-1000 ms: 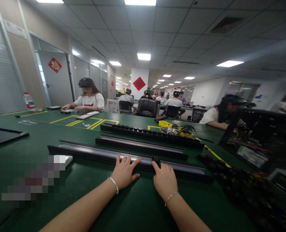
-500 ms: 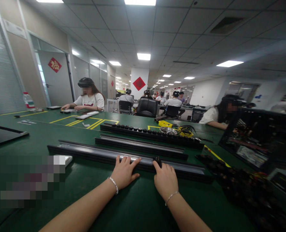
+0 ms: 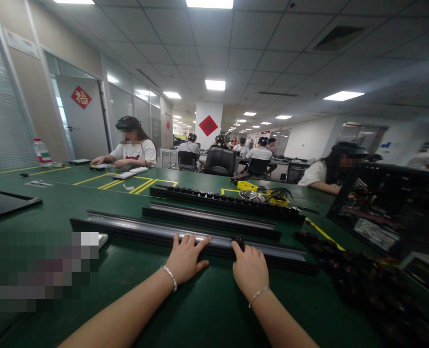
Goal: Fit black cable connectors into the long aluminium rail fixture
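Observation:
A long black rail (image 3: 134, 228) with a shiny grey channel lies across the green table in front of me. My left hand (image 3: 185, 258) rests on its near edge, fingers spread and holding nothing. At the rail's right half, my right hand (image 3: 251, 270) has its fingers bent round a small black part (image 3: 239, 241) that sits in the channel. The fingers partly hide this part, so its exact kind does not show. Behind lies a shorter black rail (image 3: 214, 220), and beyond it another rail (image 3: 196, 195) carries a row of small black parts.
Yellow trays (image 3: 247, 185), a round metal dish (image 3: 251, 195) and black cables (image 3: 280, 193) lie at the back. A dark heap of parts (image 3: 366, 280) is at right, near an open black case (image 3: 384, 208). Co-workers sit across the table, left (image 3: 134, 150) and right (image 3: 319, 174).
My right hand and the small black part have shifted slightly to the right along the rail. My left hand stays in place on the rail.

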A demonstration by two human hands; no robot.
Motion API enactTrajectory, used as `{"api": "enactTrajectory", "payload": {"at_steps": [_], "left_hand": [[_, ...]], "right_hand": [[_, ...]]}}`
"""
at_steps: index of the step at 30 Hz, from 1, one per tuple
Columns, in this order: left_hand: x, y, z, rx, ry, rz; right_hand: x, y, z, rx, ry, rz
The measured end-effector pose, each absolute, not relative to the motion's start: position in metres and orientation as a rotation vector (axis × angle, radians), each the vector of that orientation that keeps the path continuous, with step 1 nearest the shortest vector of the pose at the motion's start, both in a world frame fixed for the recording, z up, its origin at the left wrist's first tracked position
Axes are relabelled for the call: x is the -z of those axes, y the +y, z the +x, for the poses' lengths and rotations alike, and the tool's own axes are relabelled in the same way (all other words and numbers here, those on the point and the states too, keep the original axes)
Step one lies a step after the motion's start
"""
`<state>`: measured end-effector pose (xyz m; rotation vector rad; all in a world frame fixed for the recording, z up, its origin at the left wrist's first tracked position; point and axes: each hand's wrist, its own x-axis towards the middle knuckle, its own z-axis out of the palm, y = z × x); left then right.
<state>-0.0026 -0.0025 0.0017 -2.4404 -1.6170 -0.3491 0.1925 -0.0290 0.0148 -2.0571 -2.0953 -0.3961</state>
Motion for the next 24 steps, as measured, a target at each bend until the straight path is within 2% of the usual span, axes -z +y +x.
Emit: {"api": "enactTrajectory", "payload": {"at_steps": [24], "left_hand": [[-0.0038, -0.0035, -0.0020, 0.354, -1.618, -2.449]], "right_hand": [[-0.0177, -0.0298, 0.1969, 0.426, -2.067, -2.114]]}}
